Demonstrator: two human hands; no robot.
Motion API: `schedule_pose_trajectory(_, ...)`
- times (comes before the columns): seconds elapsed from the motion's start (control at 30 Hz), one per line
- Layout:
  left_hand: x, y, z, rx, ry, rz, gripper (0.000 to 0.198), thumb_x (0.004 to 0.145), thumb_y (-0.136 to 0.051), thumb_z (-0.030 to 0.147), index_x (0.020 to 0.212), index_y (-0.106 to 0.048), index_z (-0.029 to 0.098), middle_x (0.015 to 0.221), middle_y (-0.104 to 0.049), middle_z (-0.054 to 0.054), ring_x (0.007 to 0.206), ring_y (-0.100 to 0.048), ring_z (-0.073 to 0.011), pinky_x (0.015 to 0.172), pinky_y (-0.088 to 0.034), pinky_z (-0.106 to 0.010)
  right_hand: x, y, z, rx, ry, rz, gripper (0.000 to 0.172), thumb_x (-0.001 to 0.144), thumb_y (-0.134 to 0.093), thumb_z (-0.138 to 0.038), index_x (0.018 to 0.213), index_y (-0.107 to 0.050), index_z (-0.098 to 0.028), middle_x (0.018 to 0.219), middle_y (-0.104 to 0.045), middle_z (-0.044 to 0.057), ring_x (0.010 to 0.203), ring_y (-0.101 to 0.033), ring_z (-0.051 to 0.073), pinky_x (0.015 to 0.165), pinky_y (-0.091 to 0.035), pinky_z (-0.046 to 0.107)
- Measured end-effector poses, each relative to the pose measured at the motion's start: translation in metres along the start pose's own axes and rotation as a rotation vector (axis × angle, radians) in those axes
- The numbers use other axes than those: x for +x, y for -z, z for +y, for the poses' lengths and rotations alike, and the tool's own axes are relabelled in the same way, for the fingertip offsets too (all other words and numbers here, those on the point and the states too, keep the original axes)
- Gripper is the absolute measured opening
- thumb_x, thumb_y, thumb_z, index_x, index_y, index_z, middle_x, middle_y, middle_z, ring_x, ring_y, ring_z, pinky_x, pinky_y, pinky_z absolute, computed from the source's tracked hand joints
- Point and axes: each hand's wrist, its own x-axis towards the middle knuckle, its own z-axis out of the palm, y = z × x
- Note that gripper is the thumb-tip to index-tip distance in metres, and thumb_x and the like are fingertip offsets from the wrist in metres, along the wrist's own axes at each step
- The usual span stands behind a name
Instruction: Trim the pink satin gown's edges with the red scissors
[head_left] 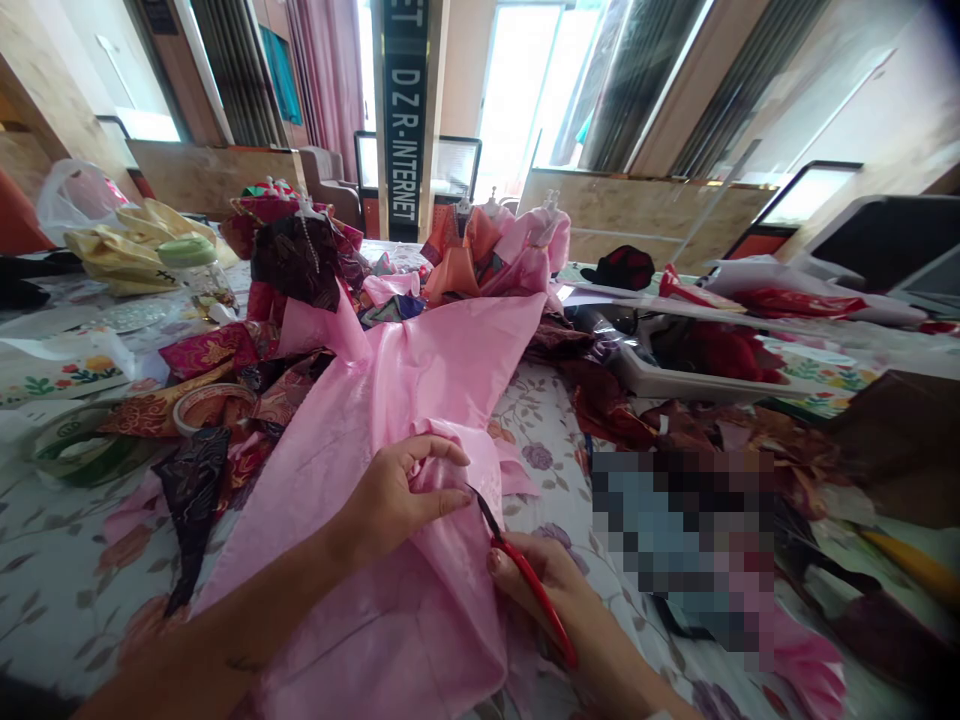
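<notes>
Pink satin fabric [330, 540] spreads across the middle of the table, partly folded over itself. My left hand [397, 490] grips a raised fold of it, thumb and fingers curled together around the cloth. From the right, my right hand [544, 580] holds red-handled scissors [536, 590], with fingers wrapped around the handles. The dark blades point up and left at the pink fold, close to my left thumb. Whether the blades touch the cloth I cannot tell.
A flowered tablecloth [536, 455] covers the table. Brocade scraps [214, 350], tape rolls [214, 405] and a lidded jar [195, 270] lie left. Dressed dolls or stands in dark brocade [300, 255] and pink [536, 235] stand behind. A white tray [675, 380] and a black cap [622, 268] sit right.
</notes>
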Motion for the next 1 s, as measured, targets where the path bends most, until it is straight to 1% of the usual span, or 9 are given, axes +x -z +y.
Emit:
schedule_pose_trajectory(0.1,-0.002,-0.001,0.004,0.009,0.012,-0.008,0.031,0.066,-0.077,0.032,0.094,-0.068,0.02,0.103,-0.067,-0.003,0.101,-0.059,-0.0208,0.09,-0.044,-0.028,-0.001,0.001,-0.005,-0.005,0.015,-0.066,0.051,0.07,-0.068,-0.061,0.063,-0.039,-0.019,0.061,-0.03,-0.005,0.056,-0.025,0.009,0.05,-0.018,0.024)
schedule_pose_trajectory(0.17,-0.004,-0.001,0.007,0.011,0.028,-0.025,0.029,0.067,-0.076,0.029,0.093,-0.068,0.02,0.104,-0.066,-0.003,0.102,-0.059,-0.0208,0.09,-0.044,-0.028,-0.002,0.001,-0.007,-0.013,0.014,-0.089,0.051,0.071,-0.066,-0.062,0.064,-0.039,-0.019,0.062,-0.029,-0.005,0.056,-0.024,0.009,0.049,-0.017,0.024)
schedule_pose_trajectory(0.27,-0.005,-0.001,0.01,-0.006,0.044,-0.051,0.029,0.067,-0.076,0.027,0.093,-0.068,0.019,0.102,-0.067,-0.003,0.102,-0.059,-0.0212,0.09,-0.044,-0.028,-0.002,0.001,-0.008,-0.04,0.026,-0.071,0.053,0.073,-0.06,-0.067,0.065,-0.039,-0.019,0.062,-0.029,-0.004,0.056,-0.024,0.009,0.049,-0.019,0.024)
schedule_pose_trajectory(0.33,-0.005,-0.001,0.009,-0.025,0.048,-0.064,0.03,0.066,-0.076,0.028,0.094,-0.068,0.019,0.102,-0.066,-0.004,0.102,-0.059,-0.0215,0.088,-0.045,-0.028,-0.001,0.001,-0.007,-0.053,0.044,-0.082,0.054,0.074,-0.057,-0.069,0.065,-0.037,-0.019,0.063,-0.029,-0.004,0.056,-0.024,0.01,0.049,-0.021,0.024)
schedule_pose_trajectory(0.43,-0.003,0.0,0.005,-0.06,0.056,-0.08,0.033,0.065,-0.078,0.03,0.095,-0.068,0.02,0.105,-0.065,-0.004,0.102,-0.059,-0.0215,0.086,-0.046,-0.027,0.001,0.002,-0.003,-0.046,0.058,-0.12,0.055,0.073,-0.057,-0.07,0.064,-0.038,-0.019,0.062,-0.029,-0.004,0.056,-0.025,0.009,0.049,-0.023,0.023)
schedule_pose_trajectory(0.57,-0.002,0.001,0.001,-0.112,0.062,-0.102,0.035,0.063,-0.08,0.032,0.095,-0.069,0.022,0.107,-0.062,-0.003,0.102,-0.058,-0.0196,0.084,-0.047,-0.025,0.003,0.002,-0.001,-0.045,0.059,-0.099,0.057,0.069,-0.058,-0.073,0.062,-0.039,-0.019,0.06,-0.03,-0.004,0.055,-0.027,0.01,0.048,-0.023,0.023)
schedule_pose_trajectory(0.7,-0.002,0.001,0.003,-0.156,0.06,-0.131,0.034,0.063,-0.08,0.029,0.095,-0.069,0.022,0.108,-0.062,-0.002,0.103,-0.058,-0.0184,0.086,-0.046,-0.024,0.002,0.001,-0.003,-0.05,0.075,-0.108,0.057,0.07,-0.059,-0.072,0.061,-0.038,-0.019,0.059,-0.029,-0.004,0.055,-0.025,0.009,0.048,-0.021,0.024)
schedule_pose_trajectory(0.9,-0.004,0.0,0.009,-0.153,0.07,-0.125,0.031,0.065,-0.078,0.026,0.094,-0.068,0.019,0.107,-0.063,-0.004,0.102,-0.059,-0.0201,0.085,-0.047,-0.026,0.002,0.002,0.0,-0.015,0.108,-0.132,0.053,0.075,-0.058,-0.066,0.063,-0.037,-0.019,0.061,-0.027,-0.005,0.054,-0.022,0.008,0.047,-0.016,0.024)
schedule_pose_trajectory(1.0,-0.003,0.0,0.009,-0.146,0.067,-0.115,0.032,0.064,-0.078,0.024,0.094,-0.068,0.018,0.108,-0.063,-0.005,0.103,-0.059,-0.0201,0.086,-0.047,-0.026,0.002,0.004,0.002,0.007,0.091,-0.134,0.054,0.074,-0.06,-0.066,0.061,-0.037,-0.019,0.059,-0.026,-0.006,0.053,-0.021,0.008,0.047,-0.017,0.024)
